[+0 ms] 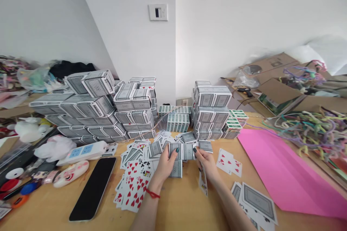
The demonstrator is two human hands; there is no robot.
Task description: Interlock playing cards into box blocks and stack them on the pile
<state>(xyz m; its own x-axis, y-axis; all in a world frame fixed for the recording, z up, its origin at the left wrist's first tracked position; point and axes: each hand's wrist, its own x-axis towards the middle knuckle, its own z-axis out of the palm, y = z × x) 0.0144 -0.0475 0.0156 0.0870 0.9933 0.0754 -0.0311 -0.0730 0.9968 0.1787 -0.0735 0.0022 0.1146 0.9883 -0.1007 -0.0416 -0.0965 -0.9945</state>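
My left hand (165, 165) is closed with the thumb pressed on patterned-back playing cards (175, 169). My right hand (208, 163) pinches the right edge of another back-up card (188, 151), which meets the left-hand cards. Below the right fingers a separate playing card (202, 184) stands tilted, its face partly showing; I cannot tell how it is held. Face-up heart cards (134, 187) overlap on the table left of my left wrist. A loose heap of mixed cards (155, 149) lies behind my hands.
Card-built block stacks (89, 104) rise at the left, with another stack (213, 108) at the right. Green-and-white card boxes (178, 122) stand between them. A phone (93, 187), power strip (84, 151), pink sheet (287, 173), loose cards (258, 202) and fuzzy stems (317, 133) surround the workspace.
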